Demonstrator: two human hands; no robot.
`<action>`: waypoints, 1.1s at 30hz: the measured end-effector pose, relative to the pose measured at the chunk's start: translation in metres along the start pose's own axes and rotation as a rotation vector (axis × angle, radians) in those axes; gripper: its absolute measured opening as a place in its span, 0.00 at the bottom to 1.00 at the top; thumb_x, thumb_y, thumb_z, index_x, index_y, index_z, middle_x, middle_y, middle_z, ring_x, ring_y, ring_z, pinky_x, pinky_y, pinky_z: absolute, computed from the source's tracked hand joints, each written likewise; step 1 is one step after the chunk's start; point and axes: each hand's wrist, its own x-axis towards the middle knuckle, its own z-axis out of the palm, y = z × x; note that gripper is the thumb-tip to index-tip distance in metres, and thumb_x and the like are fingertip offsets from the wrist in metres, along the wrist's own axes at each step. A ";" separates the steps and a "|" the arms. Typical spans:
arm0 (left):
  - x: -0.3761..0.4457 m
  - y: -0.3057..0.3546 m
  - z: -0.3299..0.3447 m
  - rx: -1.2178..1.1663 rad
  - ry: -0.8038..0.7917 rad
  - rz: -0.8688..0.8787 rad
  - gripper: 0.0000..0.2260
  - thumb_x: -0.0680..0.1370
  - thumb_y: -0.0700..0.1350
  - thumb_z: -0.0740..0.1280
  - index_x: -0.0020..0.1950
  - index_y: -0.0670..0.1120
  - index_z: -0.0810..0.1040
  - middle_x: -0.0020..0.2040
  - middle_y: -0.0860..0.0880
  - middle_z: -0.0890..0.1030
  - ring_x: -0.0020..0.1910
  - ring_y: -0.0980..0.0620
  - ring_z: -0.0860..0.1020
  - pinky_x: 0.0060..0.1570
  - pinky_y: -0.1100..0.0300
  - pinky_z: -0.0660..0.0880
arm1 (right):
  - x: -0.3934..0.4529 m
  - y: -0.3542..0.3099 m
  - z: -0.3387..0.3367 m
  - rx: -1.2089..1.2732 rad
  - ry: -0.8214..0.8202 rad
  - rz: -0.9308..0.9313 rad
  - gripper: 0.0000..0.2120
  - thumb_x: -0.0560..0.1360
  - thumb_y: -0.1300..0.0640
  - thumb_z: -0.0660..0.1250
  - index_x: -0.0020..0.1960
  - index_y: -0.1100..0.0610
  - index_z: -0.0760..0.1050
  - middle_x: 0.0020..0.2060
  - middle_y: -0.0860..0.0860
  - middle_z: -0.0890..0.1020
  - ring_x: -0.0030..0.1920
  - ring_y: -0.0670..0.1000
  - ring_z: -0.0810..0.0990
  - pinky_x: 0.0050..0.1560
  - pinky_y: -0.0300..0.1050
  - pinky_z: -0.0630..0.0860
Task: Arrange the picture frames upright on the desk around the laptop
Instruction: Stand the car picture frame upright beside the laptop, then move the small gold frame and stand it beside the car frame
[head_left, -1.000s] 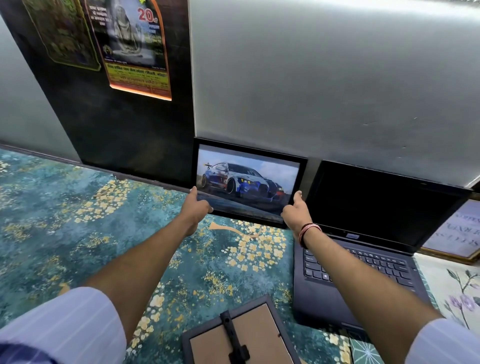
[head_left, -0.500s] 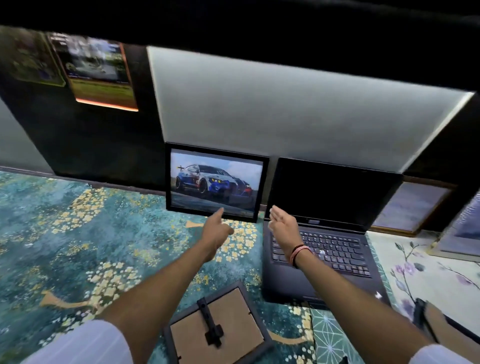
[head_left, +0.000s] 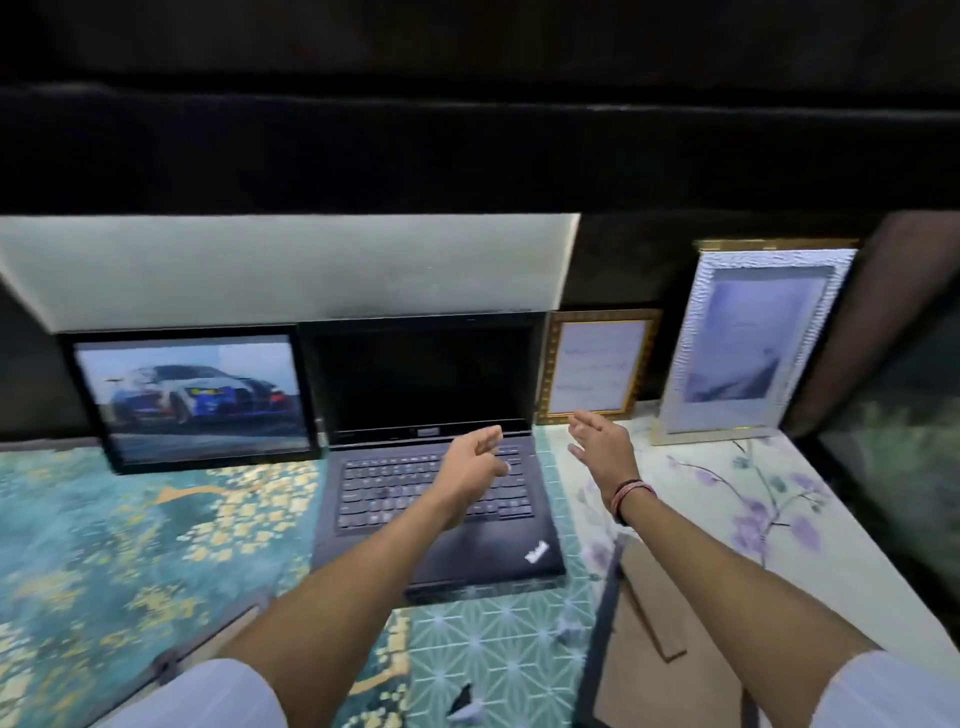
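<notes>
Both hands have let go of the car frame (head_left: 195, 397) and swung rightward. It now stands upright alone at middle left, its right edge just beside the open laptop (head_left: 431, 452), leaning back toward the wall. A second ago the hands were gripping its lower corners; half a second ago they were just drawing off it.

The left hand (head_left: 475, 460) hovers over the right part of the keyboard, fingers loosely spread and holding nothing. The right hand (head_left: 602, 449), with a red band at the wrist, is open too, palm turned inward, fingers extended and empty, just in front of the gold frame (head_left: 597, 366).

The view has shifted right, so more of that side shows. The gold frame stands upright just right of the laptop screen, and a taller white frame (head_left: 753, 338) stands upright further right, near the dark edge at far right.

Two frames lie face down with their backs up: one brown-backed frame (head_left: 654, 639) at lower right, partly under the right forearm, and another (head_left: 208, 644) at lower left, mostly hidden by the left arm and blurred.

The desk cloth (head_left: 130, 530) is teal and gold at left, pale floral at right.
</notes>
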 end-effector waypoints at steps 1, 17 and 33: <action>0.005 0.011 0.025 0.004 -0.010 0.011 0.31 0.76 0.26 0.65 0.79 0.40 0.68 0.76 0.45 0.74 0.75 0.48 0.73 0.65 0.60 0.73 | 0.010 -0.002 -0.022 0.006 0.016 0.008 0.17 0.80 0.63 0.61 0.68 0.63 0.75 0.64 0.58 0.80 0.64 0.55 0.78 0.66 0.52 0.75; 0.129 0.071 0.143 0.130 0.330 -0.033 0.35 0.80 0.34 0.63 0.84 0.48 0.53 0.69 0.48 0.78 0.68 0.46 0.76 0.65 0.47 0.78 | 0.125 -0.039 -0.113 -0.266 -0.203 0.064 0.35 0.78 0.66 0.54 0.82 0.53 0.47 0.74 0.53 0.68 0.73 0.57 0.67 0.74 0.54 0.65; 0.046 0.042 0.139 0.168 0.561 0.064 0.05 0.83 0.43 0.65 0.58 0.51 0.78 0.53 0.51 0.83 0.53 0.51 0.82 0.45 0.59 0.79 | 0.062 -0.041 -0.128 -0.264 -0.193 0.005 0.20 0.76 0.67 0.54 0.63 0.52 0.73 0.58 0.54 0.81 0.60 0.57 0.79 0.60 0.55 0.79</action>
